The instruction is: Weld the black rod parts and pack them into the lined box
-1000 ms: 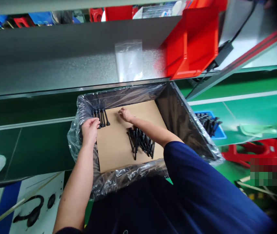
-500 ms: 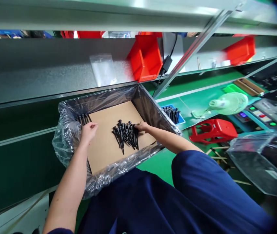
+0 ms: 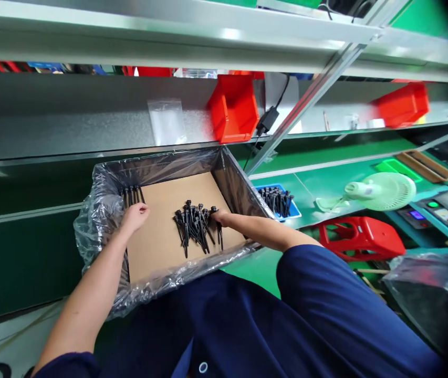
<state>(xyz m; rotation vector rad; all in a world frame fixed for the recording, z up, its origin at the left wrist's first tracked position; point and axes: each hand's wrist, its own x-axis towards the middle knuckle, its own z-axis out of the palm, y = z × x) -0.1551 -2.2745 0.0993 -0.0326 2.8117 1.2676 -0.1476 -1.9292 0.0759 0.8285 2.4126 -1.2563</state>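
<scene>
A box (image 3: pixel 231 181) lined with clear plastic film (image 3: pixel 97 220) stands before me, with a brown cardboard sheet (image 3: pixel 156 252) inside. On the sheet lies a loose pile of slim black parts with wider heads (image 3: pixel 196 226). My right hand (image 3: pixel 219 216) is closed at the pile's right side, gripping a slim black part (image 3: pixel 219 237) that points down; its fingers are partly hidden. My left hand (image 3: pixel 135 216) is curled closed over the sheet's left side, and what it holds, if anything, is hidden. Just beyond it, similar black parts (image 3: pixel 132 194) lie side by side in a row.
A blue tray (image 3: pixel 295 211) of similar black parts sits right of the box. A red bin (image 3: pixel 233 113) and a clear bag (image 3: pixel 166 122) rest on the metal shelf behind. Further right are a pale green fan (image 3: pixel 389 190) and a red stool (image 3: pixel 361 237).
My right hand has drawn a black part slightly apart from the pile's right side. My left hand stays closed near the row. The whole view has shifted a little.
</scene>
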